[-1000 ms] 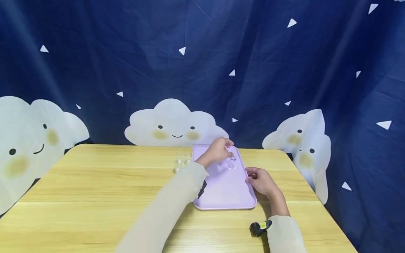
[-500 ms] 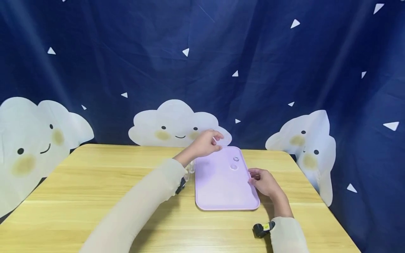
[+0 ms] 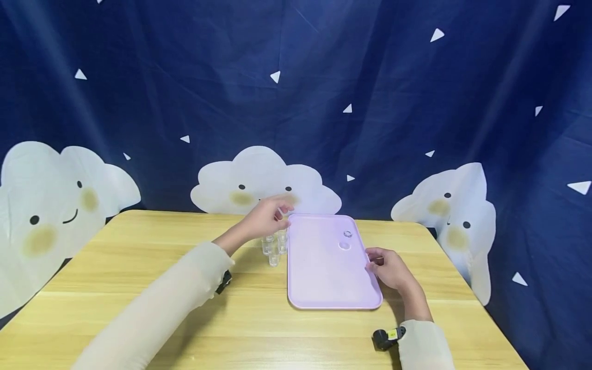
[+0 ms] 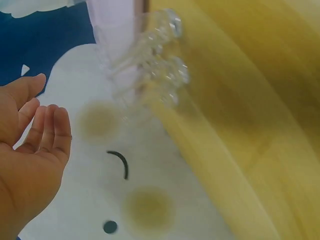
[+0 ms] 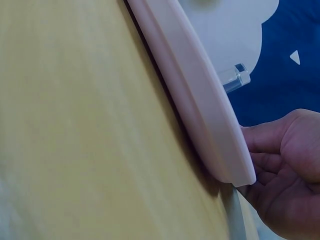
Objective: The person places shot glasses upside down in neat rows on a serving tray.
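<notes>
My left hand [image 3: 266, 218] hovers over several small clear glasses [image 3: 274, 257] on the wooden table, just left of the lilac tray [image 3: 333, 277]. Its fingers are loosely bent, and the left wrist view shows nothing held in the hand [image 4: 37, 145]. Those glasses [image 4: 162, 75] look blurred there. One clear glass [image 3: 346, 240] stands upright on the far right part of the tray; the right wrist view shows this glass [image 5: 234, 78] rising above the rim. With thumb and fingers, my right hand [image 3: 390, 267] grips the tray's right rim [image 5: 215, 120].
The wooden table [image 3: 162, 272] extends left and in front of the tray. Behind it hangs a dark blue curtain [image 3: 231, 103] with white clouds. A black wrist camera [image 3: 387, 338] sits at the right sleeve.
My left hand has moved left, away from the glass on the tray, to above the grouped glasses. My right hand stays at the tray's rim. The head view has shifted slightly.
</notes>
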`<state>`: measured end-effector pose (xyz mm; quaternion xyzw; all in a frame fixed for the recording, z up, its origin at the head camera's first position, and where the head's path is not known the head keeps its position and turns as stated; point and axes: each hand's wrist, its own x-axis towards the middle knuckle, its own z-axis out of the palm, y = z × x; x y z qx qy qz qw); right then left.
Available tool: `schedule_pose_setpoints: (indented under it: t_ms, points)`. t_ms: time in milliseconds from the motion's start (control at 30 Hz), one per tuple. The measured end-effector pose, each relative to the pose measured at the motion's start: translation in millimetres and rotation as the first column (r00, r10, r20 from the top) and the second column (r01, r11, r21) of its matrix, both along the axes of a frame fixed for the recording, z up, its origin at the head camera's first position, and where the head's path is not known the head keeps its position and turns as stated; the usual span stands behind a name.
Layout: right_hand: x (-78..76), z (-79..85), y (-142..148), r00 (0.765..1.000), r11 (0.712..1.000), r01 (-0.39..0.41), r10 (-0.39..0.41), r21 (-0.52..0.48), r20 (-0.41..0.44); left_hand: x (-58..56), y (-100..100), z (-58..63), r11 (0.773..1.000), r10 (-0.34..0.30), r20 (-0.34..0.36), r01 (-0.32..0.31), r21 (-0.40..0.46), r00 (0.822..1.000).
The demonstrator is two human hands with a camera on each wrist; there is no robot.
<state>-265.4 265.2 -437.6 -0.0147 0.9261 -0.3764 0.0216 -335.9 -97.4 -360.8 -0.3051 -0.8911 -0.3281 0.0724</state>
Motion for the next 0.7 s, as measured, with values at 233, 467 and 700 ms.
schedule_pose_setpoints:
  t_ms: [233, 467, 700]
  points:
    - [0.4, 1.6, -1, 1.000, 1.000, 0.003, -0.003, -0.005, 0.010, 10.9, -29, -10.9, 0.999, 0.046, 0.053, -0.048, 0.023, 0.997]
    - [0.6, 1.9, -1, 1.000, 1.000, -0.001, 0.001, -0.005, 0.008, 19.1, -50, -23.6, 0.996, 0.078, 0.073, -0.080, 0.027, 0.994]
    - [0.2, 0.9, 0, 1.000, 1.000, -0.004, 0.004, -0.010, 0.006, 22.4, -62, -36.2, 0.996, 0.082, 0.097, -0.085, 0.033, 0.992]
